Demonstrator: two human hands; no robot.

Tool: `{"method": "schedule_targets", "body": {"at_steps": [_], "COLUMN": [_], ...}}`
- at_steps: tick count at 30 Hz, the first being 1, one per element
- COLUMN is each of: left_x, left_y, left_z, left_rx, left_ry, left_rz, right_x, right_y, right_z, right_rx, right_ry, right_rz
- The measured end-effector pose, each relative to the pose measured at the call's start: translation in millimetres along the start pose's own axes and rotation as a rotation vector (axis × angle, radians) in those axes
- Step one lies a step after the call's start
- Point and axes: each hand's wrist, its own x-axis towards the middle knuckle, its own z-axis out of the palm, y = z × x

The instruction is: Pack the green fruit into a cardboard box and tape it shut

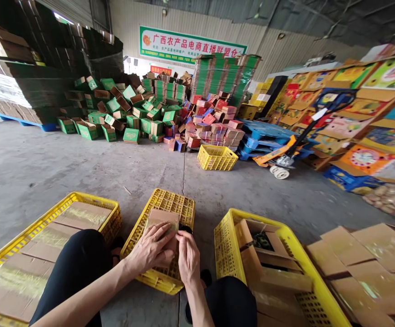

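Between the person's knees, both hands rest on a small cardboard box (162, 223) that sits on an upturned yellow crate (165, 236). Left hand (151, 250): fingers spread, palm pressed flat over the box's top and near face. Right hand (188, 256): fingers together and curled against the box's right edge, thumb side touching the left hand's fingertips; whether it pinches anything cannot be told. Box top shows a glossy strip of clear tape. Just left of the left hand, beyond the black-clad left leg (78, 268), a long yellow crate (91, 200) holds flat-lying taped cartons (71, 222) side by side. Just right of the right hand, a second yellow crate (231, 236) holds open cartons (269, 259), flaps up, something dark inside the nearest one. Further right of that crate, a loose heap of brown taped boxes (364, 263) lies on the floor. Well ahead of the hands, on bare concrete, a small empty yellow basket (217, 157) stands alone; to its right a pallet jack (286, 156) with an orange base leans by blue pallets (265, 134). Beyond, a pile of green boxes (122, 116) and red-and-pink boxes (214, 125), with printed cartons (364, 113) stacked far right. Back wall carries a green-bordered sign (190, 45).
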Motion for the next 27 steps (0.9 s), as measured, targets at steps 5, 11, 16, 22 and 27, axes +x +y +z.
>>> {"method": "schedule_targets", "body": {"at_steps": [5, 11, 16, 22, 27], "left_x": [-0.8, 0.2, -0.3, -0.1, 0.2], "left_y": [2.6, 9.4, 11.7, 10.9, 14.8], "left_z": [3.4, 4.6, 3.9, 0.5, -8.2], "left_rx": [0.026, 0.073, 0.09, 0.075, -0.021], "left_ry": [0.023, 0.042, 0.048, 0.077, 0.026], "left_rz": [-0.008, -0.014, -0.001, 0.032, 0.101], "right_x": [-5.7, -7.4, -6.7, -6.5, -7.6], "right_y": [-2.9, -4.0, -6.2, -3.9, 0.9], "right_z": [2.2, 4.1, 4.4, 1.3, 3.9], "right_rx": [-0.036, -0.079, -0.038, -0.014, -0.065], "right_ry": [0.048, 0.084, 0.119, 0.153, 0.098], "right_rz": [-0.06, -0.104, -0.078, 0.012, -0.02]}}
